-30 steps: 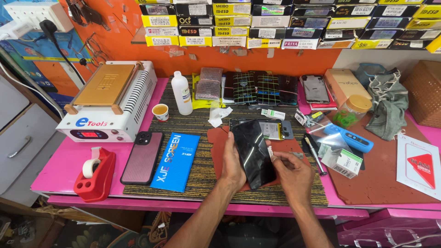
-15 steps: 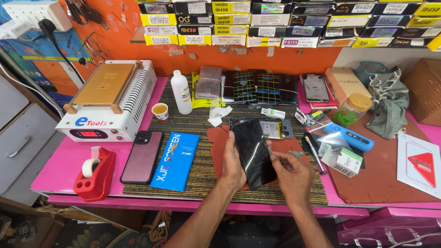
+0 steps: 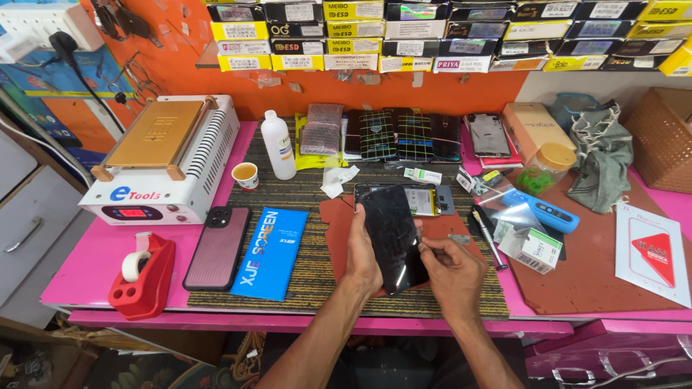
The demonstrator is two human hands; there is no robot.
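Note:
A black phone screen panel [image 3: 393,238] is tilted above the brown work pad [image 3: 335,223]. My left hand [image 3: 362,252] grips its left edge. My right hand [image 3: 450,270] pinches the panel's lower right edge with thumb and fingers. Behind the panel lies an opened phone body [image 3: 422,199] with its yellow inside showing.
A white heating machine [image 3: 162,162] stands at the left, with a red tape dispenser [image 3: 144,277] in front. A phone in a case [image 3: 218,246], a blue packet [image 3: 270,252], a white bottle [image 3: 277,144], a small cup [image 3: 246,175], a blue tool [image 3: 540,210] and small boxes lie around.
My right hand has moved left onto the panel's lower right edge. The panel has tilted slightly. My left hand keeps its grip.

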